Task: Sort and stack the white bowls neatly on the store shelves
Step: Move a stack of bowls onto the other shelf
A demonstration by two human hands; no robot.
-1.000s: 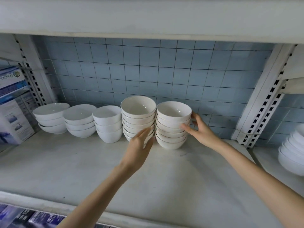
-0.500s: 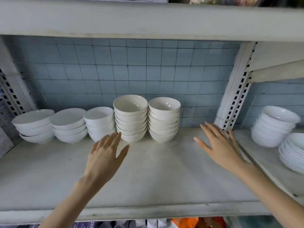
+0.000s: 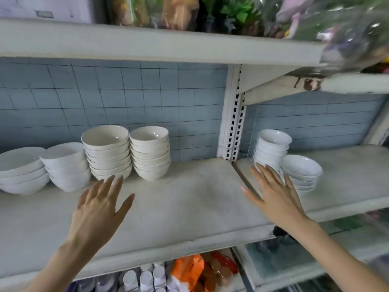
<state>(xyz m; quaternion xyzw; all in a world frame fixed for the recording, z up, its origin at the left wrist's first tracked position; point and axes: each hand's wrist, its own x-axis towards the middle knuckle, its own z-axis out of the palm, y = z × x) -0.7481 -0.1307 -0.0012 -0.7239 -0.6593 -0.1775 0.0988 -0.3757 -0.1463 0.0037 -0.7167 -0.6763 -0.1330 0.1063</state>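
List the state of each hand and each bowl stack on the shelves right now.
Left hand: open, empty.
Right hand: open, empty.
Far-left wide stack: nested, rims up.
Second wide stack: nested, rims up.
Left cream stack: upright, nested.
Right cream stack: upright, nested.
Tall white stack: upright, nested.
Short white stack: upright, nested.

Open across the middle of the shelf [image 3: 189, 207], front edge to tiles [image 3: 126, 98], between the cream stacks [image 3: 150, 152] and the post [image 3: 231, 123]. Blocked at left by a row of stacks (two cream, then white stacks [image 3: 67, 167] further out). Capped overhead by the upper shelf [image 3: 147, 43]. Past the post, narrowed by the right stacks [image 3: 271, 148] just beside it; bare board beyond.
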